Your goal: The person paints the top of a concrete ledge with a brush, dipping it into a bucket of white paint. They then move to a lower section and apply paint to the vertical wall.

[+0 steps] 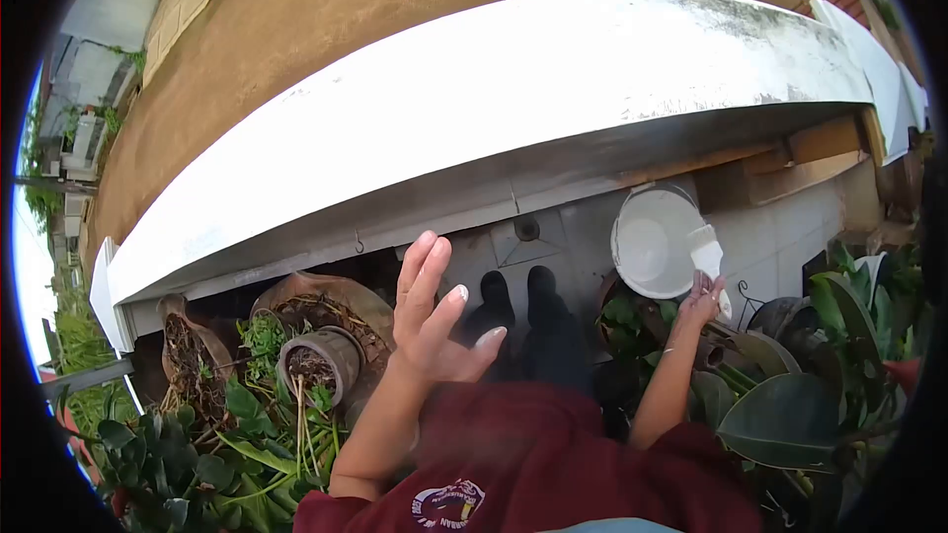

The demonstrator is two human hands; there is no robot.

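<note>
My left hand [432, 314] is raised in front of the wall, fingers apart and nothing in it; whitish marks show on some fingertips. At the right, my right hand [701, 298] is closed around the handle of a paintbrush [706, 253]. White covers the brush head, which points up beside the rim of a white bucket [654, 242]. Whitish paint coats the inside of the bucket. Ahead of me runs a long wall ledge [474, 89] with a bright white top and dark stains toward its right end.
Potted plants [321, 367] crowd the left, and broad-leaved plants [785, 419] the right. Small hooks [514, 201] hang under the ledge. My feet [518, 286] stand on the tiled floor [583, 237] near a drain [526, 229]. Brown ground [395, 30] lies beyond the ledge.
</note>
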